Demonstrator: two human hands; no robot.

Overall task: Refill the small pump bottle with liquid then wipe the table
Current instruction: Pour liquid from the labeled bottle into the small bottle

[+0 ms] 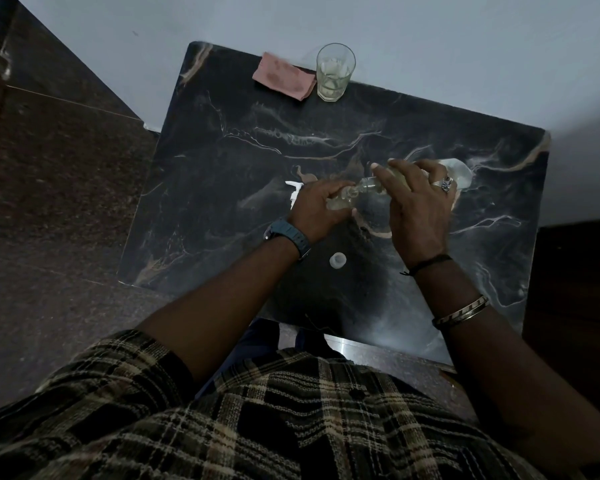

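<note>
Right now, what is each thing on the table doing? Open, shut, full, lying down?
Small pump bottle: open, held by left hand.
Large bottle: tipped, neck at small bottle's mouth, held by right hand.
Pump head: off, lying flat.
Cap: off, on table.
Glass: upright, little liquid.
Pink cloth: folded, unused.

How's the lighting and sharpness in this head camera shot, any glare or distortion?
Head view: dim overall; soft glare on the marble table near the body; wide-angle bending of its edges; the clear bottles between left hand and right hand are hard to make out.
</note>
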